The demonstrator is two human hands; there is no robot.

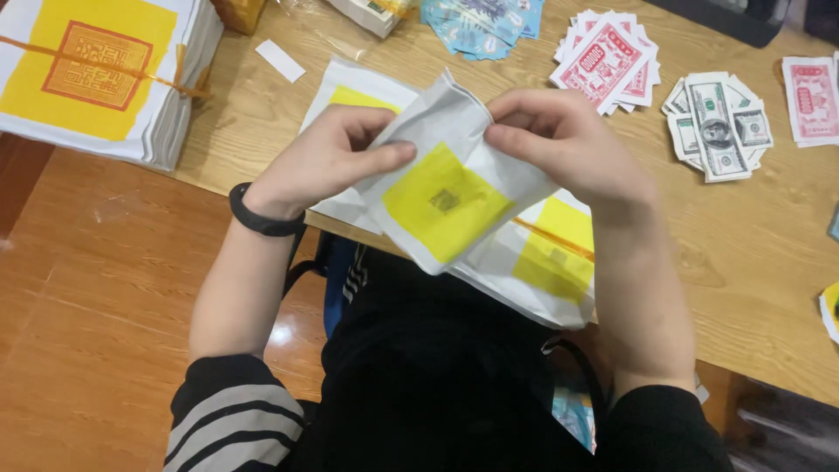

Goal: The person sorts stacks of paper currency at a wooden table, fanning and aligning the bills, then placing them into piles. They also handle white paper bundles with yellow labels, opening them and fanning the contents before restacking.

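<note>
Both of my hands hold a folded grey-white paper sheet (454, 188) with a yellow square printed on it, lifted above the table edge. My left hand (328, 162), with a black band at the wrist, pinches the sheet's left side. Its top right corner is gripped by my right hand (559, 140). Under the sheet lies a bundle of similar sheets (546, 262) with yellow squares, tied by an orange band and overhanging the table's front edge.
A thick stack of yellow-printed paper (105, 70) sits at the top left of the wooden table (752, 253). Fanned red notes (607, 57), green banknotes (717, 122), blue notes (481, 22) and more red notes (813, 100) lie along the back.
</note>
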